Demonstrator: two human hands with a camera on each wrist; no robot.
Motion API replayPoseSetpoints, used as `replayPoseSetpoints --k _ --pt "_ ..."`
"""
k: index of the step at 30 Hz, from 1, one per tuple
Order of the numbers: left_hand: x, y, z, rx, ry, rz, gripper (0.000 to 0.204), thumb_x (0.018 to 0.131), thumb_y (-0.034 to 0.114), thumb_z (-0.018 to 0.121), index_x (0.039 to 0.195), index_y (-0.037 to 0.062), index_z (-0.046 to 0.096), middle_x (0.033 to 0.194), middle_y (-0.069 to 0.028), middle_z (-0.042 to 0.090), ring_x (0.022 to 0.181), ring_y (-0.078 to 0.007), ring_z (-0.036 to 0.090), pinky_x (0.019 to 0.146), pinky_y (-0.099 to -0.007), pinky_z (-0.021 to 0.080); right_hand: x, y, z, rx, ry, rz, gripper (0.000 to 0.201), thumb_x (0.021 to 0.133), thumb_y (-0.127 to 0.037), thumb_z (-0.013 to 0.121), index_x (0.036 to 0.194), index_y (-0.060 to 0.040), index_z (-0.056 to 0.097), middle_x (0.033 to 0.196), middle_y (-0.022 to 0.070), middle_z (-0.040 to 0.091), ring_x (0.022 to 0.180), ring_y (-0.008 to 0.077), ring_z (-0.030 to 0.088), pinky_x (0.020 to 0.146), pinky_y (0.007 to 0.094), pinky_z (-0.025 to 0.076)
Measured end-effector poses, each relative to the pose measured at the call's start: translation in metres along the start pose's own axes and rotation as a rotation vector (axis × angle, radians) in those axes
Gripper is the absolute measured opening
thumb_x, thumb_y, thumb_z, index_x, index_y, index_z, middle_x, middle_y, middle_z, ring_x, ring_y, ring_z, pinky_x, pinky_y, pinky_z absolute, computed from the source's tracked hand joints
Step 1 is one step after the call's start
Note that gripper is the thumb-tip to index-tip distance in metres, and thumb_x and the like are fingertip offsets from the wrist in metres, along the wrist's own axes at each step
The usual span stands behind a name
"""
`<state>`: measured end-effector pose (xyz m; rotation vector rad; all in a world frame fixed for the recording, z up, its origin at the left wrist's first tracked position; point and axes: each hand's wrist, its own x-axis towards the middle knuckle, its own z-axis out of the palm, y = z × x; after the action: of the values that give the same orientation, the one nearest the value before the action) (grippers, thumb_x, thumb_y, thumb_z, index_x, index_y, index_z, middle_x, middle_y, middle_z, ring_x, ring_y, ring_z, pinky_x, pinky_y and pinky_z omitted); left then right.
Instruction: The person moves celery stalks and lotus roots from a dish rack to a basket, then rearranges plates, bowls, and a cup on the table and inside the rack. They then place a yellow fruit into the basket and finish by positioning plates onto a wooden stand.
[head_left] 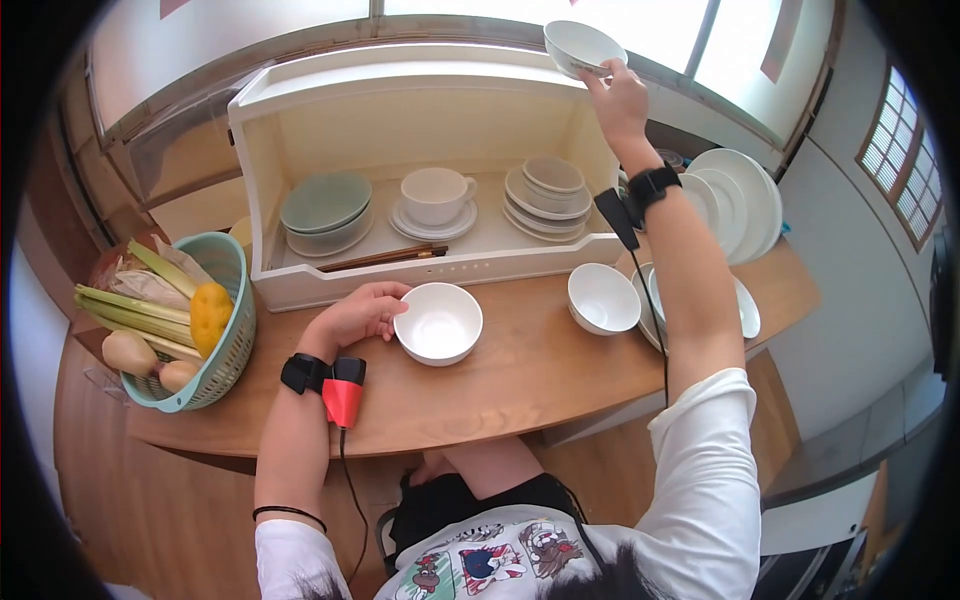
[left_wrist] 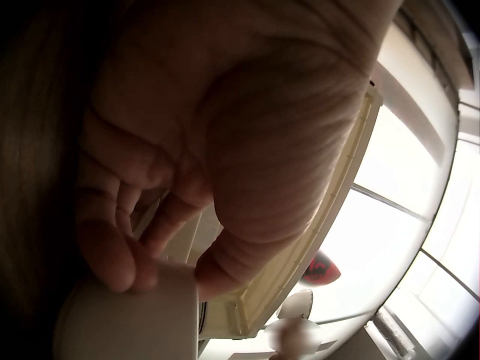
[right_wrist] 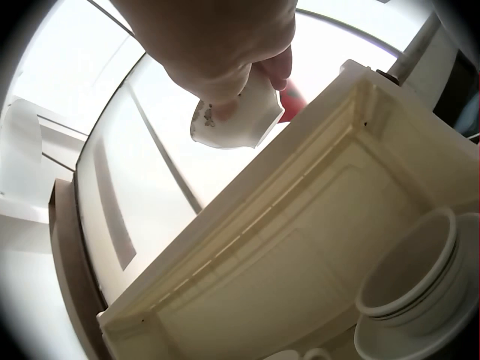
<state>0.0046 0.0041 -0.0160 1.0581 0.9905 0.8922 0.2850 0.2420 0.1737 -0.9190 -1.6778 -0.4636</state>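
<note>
Raised above the right end of the white cabinet (head_left: 420,68), my right hand (head_left: 622,108) grips a white bowl (head_left: 583,45) by its lower edge. Small decoration shows on the outside of that bowl in the right wrist view. My left hand (head_left: 362,314) pinches the left rim of another white bowl (head_left: 440,325), which stands upright on the wooden table (head_left: 520,385). The left wrist view shows its thumb and fingers (left_wrist: 105,255) on either side of the rim. A third white bowl (head_left: 605,300) stands to the right.
Inside the cabinet are greenish bowls (head_left: 325,200), a cup (head_left: 433,195) on saucers, stacked bowls and plates (head_left: 547,200), and chopsticks (head_left: 385,257). A green basket (head_left: 235,330) of vegetables stands left. Upright plates (head_left: 735,200) stand right, with more dishes beneath my right forearm.
</note>
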Motion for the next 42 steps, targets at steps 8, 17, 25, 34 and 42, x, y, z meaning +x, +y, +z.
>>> replayPoseSetpoints --k 8,17,25,34,42 --pt "0.001 -0.001 -0.001 -0.019 -0.023 0.000 0.030 0.079 0.013 0.055 0.106 0.0002 0.050 0.075 -0.0008 0.055 0.056 -0.0049 0.052 0.050 -0.0170 0.045 0.014 0.004 0.034 -0.116 -0.096 0.156 0.037 0.075 -0.036 0.063 0.094 -0.0050 0.057 0.087 0.0186 0.061 0.083 0.0335 0.059 0.071 0.0405 0.047" --pt "0.000 0.002 0.003 0.023 0.005 -0.014 0.034 0.079 0.016 0.056 0.108 -0.0003 0.049 0.076 -0.0005 0.055 0.057 -0.0045 0.050 0.051 -0.0172 0.044 0.027 0.011 0.043 -0.229 -0.223 0.193 0.056 0.077 -0.046 0.056 0.110 -0.0008 0.049 0.096 0.0221 0.060 0.093 0.0350 0.058 0.078 0.0411 0.046" --pt "-0.001 0.002 0.002 0.027 -0.004 -0.006 0.034 0.079 0.015 0.056 0.108 -0.0006 0.050 0.078 -0.0001 0.054 0.057 -0.0044 0.050 0.051 -0.0169 0.044 0.021 0.024 0.050 -0.061 -0.120 0.153 0.048 0.077 -0.027 0.058 0.111 0.0039 0.044 0.100 0.0269 0.055 0.091 0.0427 0.054 0.078 0.0476 0.044" --pt "0.000 0.002 0.002 0.032 0.008 -0.003 0.035 0.079 0.015 0.055 0.109 -0.0018 0.049 0.079 -0.0007 0.055 0.058 -0.0047 0.051 0.051 -0.0168 0.045 -0.068 -0.005 -0.058 0.034 -0.454 0.053 0.050 0.076 -0.030 0.061 0.110 0.0038 0.048 0.102 0.0252 0.055 0.099 0.0367 0.052 0.085 0.0396 0.042" --pt "0.001 0.001 0.001 0.029 0.001 0.000 0.035 0.079 0.015 0.056 0.109 -0.0013 0.049 0.078 -0.0003 0.055 0.057 -0.0041 0.051 0.050 -0.0167 0.045 -0.185 -0.026 -0.140 0.179 -0.825 0.118 0.039 0.071 -0.018 0.066 0.103 -0.0003 0.052 0.105 0.0174 0.052 0.102 0.0323 0.048 0.086 0.0368 0.040"
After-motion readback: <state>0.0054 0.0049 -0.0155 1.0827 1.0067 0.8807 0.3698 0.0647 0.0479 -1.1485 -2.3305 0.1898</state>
